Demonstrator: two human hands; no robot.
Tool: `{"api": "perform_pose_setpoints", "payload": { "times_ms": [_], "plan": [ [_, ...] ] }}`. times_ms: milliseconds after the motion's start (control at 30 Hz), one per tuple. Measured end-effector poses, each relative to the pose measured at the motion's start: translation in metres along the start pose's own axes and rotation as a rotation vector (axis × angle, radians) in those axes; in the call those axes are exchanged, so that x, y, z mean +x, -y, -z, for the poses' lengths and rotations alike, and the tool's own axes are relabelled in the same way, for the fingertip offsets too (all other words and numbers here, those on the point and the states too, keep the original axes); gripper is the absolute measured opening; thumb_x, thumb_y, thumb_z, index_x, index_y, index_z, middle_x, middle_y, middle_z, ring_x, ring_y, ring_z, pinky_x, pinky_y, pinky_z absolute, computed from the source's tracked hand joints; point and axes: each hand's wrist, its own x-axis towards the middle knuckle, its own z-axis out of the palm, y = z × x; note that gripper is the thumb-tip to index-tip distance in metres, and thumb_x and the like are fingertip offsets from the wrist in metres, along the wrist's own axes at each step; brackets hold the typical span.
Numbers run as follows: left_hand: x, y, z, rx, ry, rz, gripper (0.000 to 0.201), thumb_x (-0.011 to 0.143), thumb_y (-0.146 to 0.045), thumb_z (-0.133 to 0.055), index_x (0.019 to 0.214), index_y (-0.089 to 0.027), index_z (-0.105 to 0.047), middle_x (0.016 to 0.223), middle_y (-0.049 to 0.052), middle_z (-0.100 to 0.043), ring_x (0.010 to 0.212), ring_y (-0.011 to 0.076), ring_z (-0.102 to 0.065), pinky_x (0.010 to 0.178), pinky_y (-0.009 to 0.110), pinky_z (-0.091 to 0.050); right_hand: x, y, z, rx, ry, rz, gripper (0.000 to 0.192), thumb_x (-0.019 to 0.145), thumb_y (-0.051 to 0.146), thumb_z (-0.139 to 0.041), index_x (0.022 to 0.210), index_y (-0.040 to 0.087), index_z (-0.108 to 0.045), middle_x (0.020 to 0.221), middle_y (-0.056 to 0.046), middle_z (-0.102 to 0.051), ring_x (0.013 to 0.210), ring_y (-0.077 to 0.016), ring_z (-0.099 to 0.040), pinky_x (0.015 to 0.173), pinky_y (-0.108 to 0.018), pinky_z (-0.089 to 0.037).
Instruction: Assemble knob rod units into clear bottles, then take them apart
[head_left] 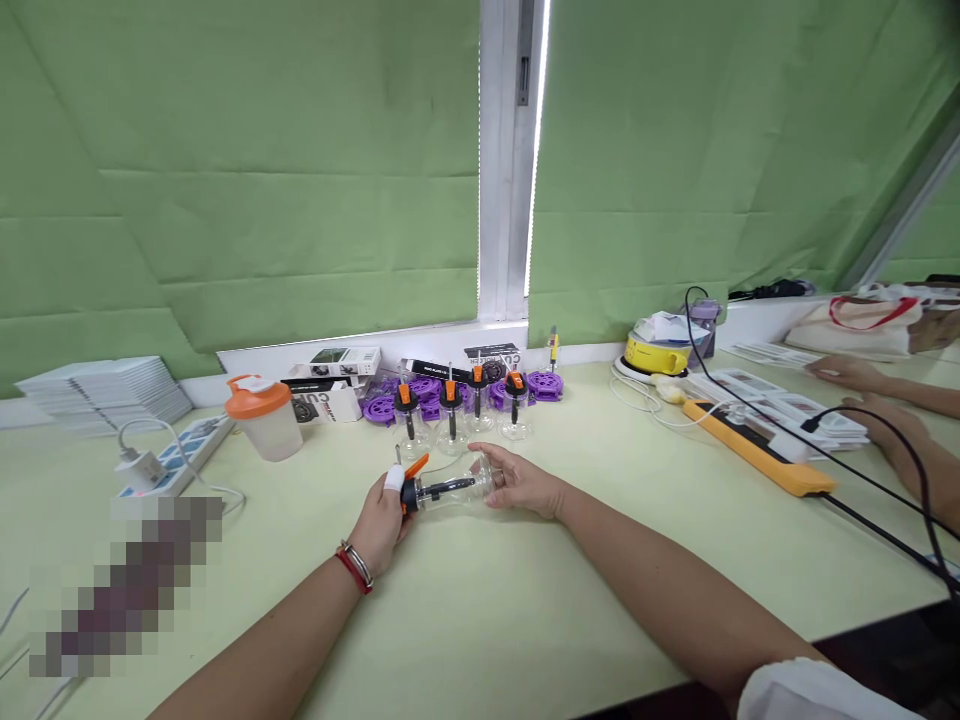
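A clear bottle (457,482) with a black-and-orange cap lies sideways between my hands, just above the table. Inside it runs a dark tube. My left hand (379,518) is closed around the cap end, its thumb wrapped in something white. At the other end, the fingers and thumb of my right hand (523,482) grip the bottle's wide base. Beyond my hands stand several similar bottles with black-and-orange caps, among them one bottle (410,425) at the left and another bottle (516,415) at the right.
Purple plastic parts (379,407) and small boxes (345,403) sit behind the bottles. Leftward are an orange-lidded shaker cup (271,432), a power strip (199,445) and stacked white booklets (112,395). Rightward lie an orange power strip (750,450), cables, a yellow pot (656,355) and another person's hands (847,372).
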Motion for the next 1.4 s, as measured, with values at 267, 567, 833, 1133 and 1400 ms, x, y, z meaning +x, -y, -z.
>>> {"api": "perform_pose_setpoints", "payload": {
  "times_ms": [267, 567, 833, 1133, 1400],
  "plan": [
    [0.0006, 0.0017, 0.0004, 0.034, -0.005, 0.011, 0.053, 0.077, -0.063, -0.041, 0.09, -0.015, -0.058, 0.054, -0.006, -0.042, 0.04, 0.0078, -0.037, 0.037, 0.019, -0.022, 0.0009, -0.0016, 0.0001, 0.047, -0.027, -0.055, 0.075, 0.064, 0.031, -0.078, 0.13, 0.027, -0.043, 0.105, -0.004, -0.052, 0.071, -0.0088, -0.053, 0.058, -0.021, -0.04],
    [0.0009, 0.0014, 0.0001, 0.047, -0.001, -0.003, 0.049, 0.079, -0.061, -0.04, 0.088, -0.016, -0.057, 0.055, -0.005, -0.042, 0.042, 0.0083, -0.038, 0.037, 0.019, -0.023, 0.0026, -0.0049, -0.0001, 0.009, -0.065, -0.078, 0.065, 0.07, 0.042, -0.073, 0.126, 0.019, -0.048, 0.089, -0.003, -0.058, 0.057, -0.007, -0.05, 0.05, -0.021, -0.032],
    [-0.0005, 0.0041, -0.0009, 0.041, -0.008, -0.006, 0.048, 0.077, -0.065, -0.042, 0.084, -0.019, -0.054, 0.066, -0.003, -0.047, 0.054, 0.0099, -0.047, 0.043, 0.018, -0.033, 0.0047, -0.0044, -0.0031, -0.115, -0.124, -0.073, 0.05, 0.077, 0.06, -0.056, 0.089, 0.012, -0.065, 0.058, 0.001, -0.053, 0.046, -0.007, -0.036, 0.045, -0.022, -0.025],
    [-0.0001, 0.0017, -0.0004, 0.029, 0.016, -0.018, 0.046, 0.079, -0.059, -0.042, 0.087, -0.016, -0.056, 0.054, -0.005, -0.043, 0.039, 0.0076, -0.036, 0.035, 0.018, -0.021, 0.0056, -0.0074, -0.0016, -0.099, -0.135, -0.071, 0.061, 0.078, 0.068, -0.047, 0.1, 0.013, -0.063, 0.068, -0.001, -0.055, 0.046, -0.0073, -0.036, 0.045, -0.023, -0.028],
    [0.0009, 0.0009, 0.0006, 0.014, 0.021, -0.012, 0.047, 0.079, -0.059, -0.041, 0.086, -0.016, -0.057, 0.053, -0.005, -0.044, 0.038, 0.0075, -0.035, 0.034, 0.018, -0.019, -0.0004, -0.0011, 0.0001, -0.001, -0.018, 0.008, 0.081, 0.06, 0.031, -0.081, 0.129, 0.03, -0.04, 0.116, -0.004, -0.043, 0.074, -0.0075, -0.048, 0.062, -0.021, -0.041]
  ]
}}
